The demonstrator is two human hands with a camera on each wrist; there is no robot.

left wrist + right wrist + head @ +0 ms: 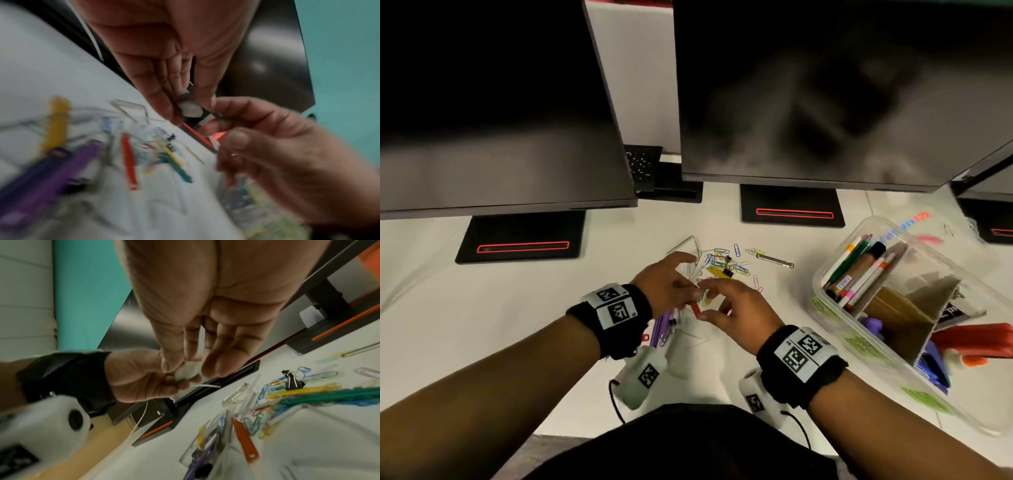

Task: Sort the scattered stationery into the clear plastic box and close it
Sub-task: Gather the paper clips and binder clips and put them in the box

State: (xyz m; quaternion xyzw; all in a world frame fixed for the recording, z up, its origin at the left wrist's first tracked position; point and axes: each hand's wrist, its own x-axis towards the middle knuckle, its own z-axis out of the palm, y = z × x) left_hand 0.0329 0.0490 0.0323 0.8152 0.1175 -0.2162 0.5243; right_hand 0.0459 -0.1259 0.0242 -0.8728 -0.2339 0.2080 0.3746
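Observation:
Over the white table my left hand and right hand meet, fingertip to fingertip. Both pinch a small white piece with a thin white strip trailing from it; the right wrist view shows the white piece between both hands' fingers. Below them lie coloured paper clips, a black binder clip, a red strip, yellow and green strips and purple pieces. The clear plastic box stands open to the right, with pens and cardboard dividers inside.
Two dark monitors on black stands loom over the back of the table. A metal rod lies beyond the clips. Red and orange items sit at the box's right side. The table's front edge is close to my body.

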